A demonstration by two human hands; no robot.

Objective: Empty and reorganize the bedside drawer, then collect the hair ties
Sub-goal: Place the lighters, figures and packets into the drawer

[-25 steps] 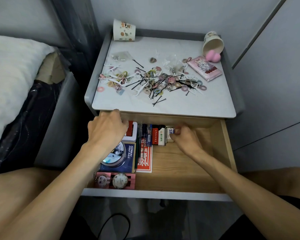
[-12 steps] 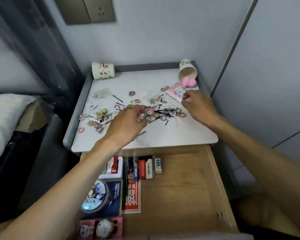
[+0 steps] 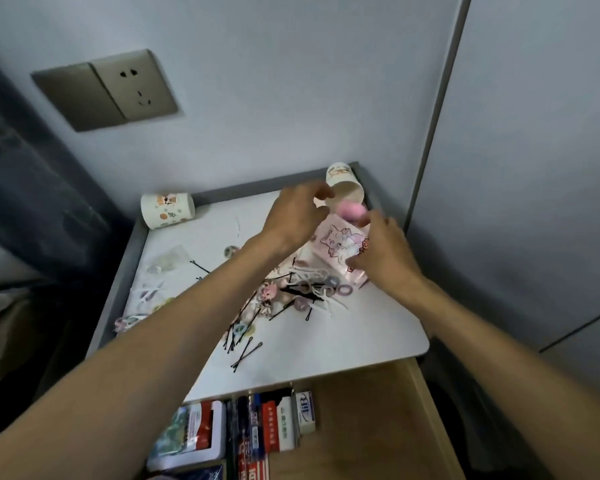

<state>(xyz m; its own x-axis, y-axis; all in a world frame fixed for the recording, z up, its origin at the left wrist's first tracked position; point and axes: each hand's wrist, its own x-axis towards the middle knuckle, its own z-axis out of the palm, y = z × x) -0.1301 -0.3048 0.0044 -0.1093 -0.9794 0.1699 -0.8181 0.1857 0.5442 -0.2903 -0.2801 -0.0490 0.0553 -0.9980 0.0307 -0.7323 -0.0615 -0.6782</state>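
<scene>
Several small hair ties [image 3: 342, 290] lie mixed with black hair pins [image 3: 246, 352] and white picks on the white nightstand top [image 3: 343, 341]. At the back right lies a tipped paper cup [image 3: 344, 187], a pink sponge [image 3: 351, 209] at its mouth. My right hand [image 3: 383, 252] holds a pink cartoon packet [image 3: 336, 247] by its right edge, thumb on the front. My left hand [image 3: 293, 216] is blurred, fingers curled beside the cup's mouth and the packet's top; what it holds is unclear. The wooden drawer [image 3: 378, 417] below stands open.
A second paper cup [image 3: 167, 210] lies on its side at the back left. In the drawer's left part sit a tin [image 3: 191, 436], red and white boxes [image 3: 277, 422] and an eraser [image 3: 305, 410]. A grey rim edges the nightstand; a wall socket [image 3: 136, 86] is above.
Both hands moved from the drawer up onto the nightstand top, then to the back right corner. The right hand took hold of the pink packet. My head tilted upward.
</scene>
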